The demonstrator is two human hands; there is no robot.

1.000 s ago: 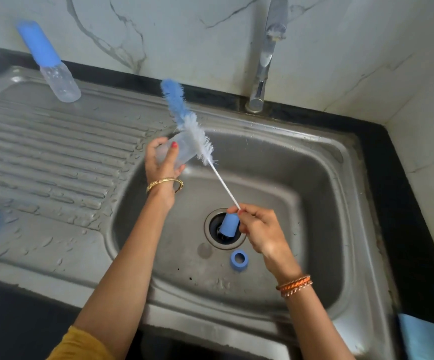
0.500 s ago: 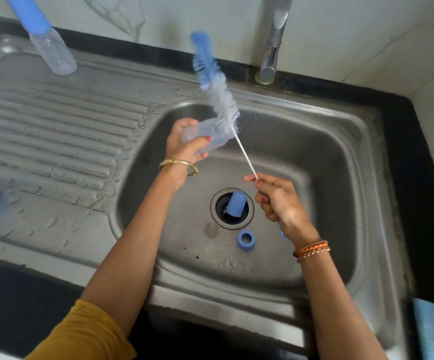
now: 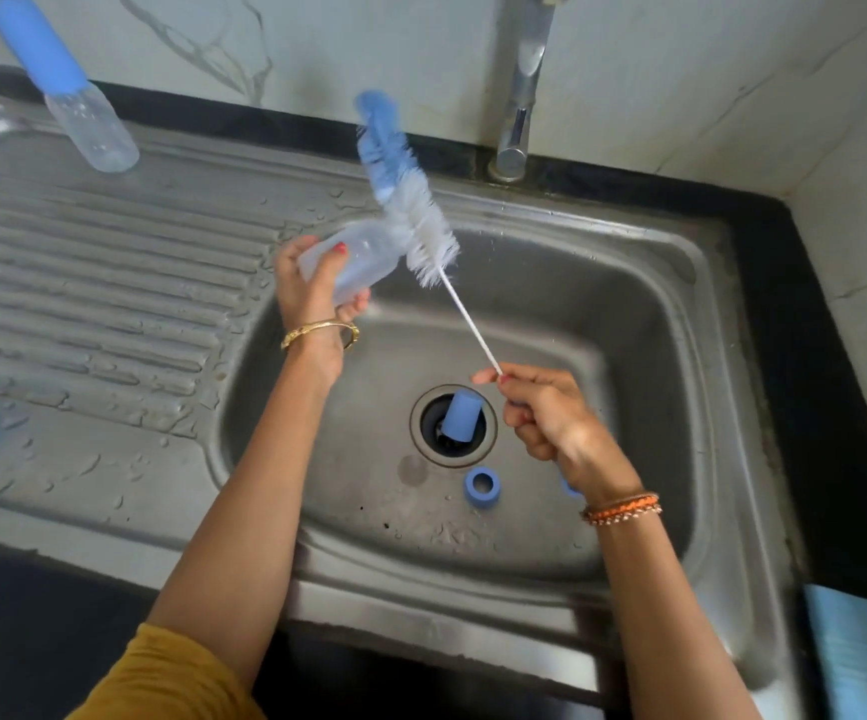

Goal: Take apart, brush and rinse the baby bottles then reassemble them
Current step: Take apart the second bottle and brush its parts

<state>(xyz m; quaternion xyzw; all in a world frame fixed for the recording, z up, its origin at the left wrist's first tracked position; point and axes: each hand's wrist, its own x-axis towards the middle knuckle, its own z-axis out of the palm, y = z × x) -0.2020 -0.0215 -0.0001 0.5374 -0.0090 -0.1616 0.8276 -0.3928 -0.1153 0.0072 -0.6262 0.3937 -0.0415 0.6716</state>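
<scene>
Low in the frame, the right hand (image 3: 551,423) pinches the thin white stem of the bottle brush (image 3: 410,200). Below it a blue ring (image 3: 482,485) lies on the sink (image 3: 603,314) floor and a blue cap (image 3: 460,417) sits in the drain. Higher, at centre, the left hand (image 3: 312,288) grips the open bottle body (image 3: 353,254), bristles just outside its mouth. Brushing seems underway; next the brush wants lining up with the mouth and pushing in. Upper left, a capped bottle (image 3: 73,96) waits.

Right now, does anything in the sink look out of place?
Yes. A blue cap sits tilted in the open drain, partly down the hole, where it could block water. A blue ring lies loose on the basin floor beside it.
</scene>
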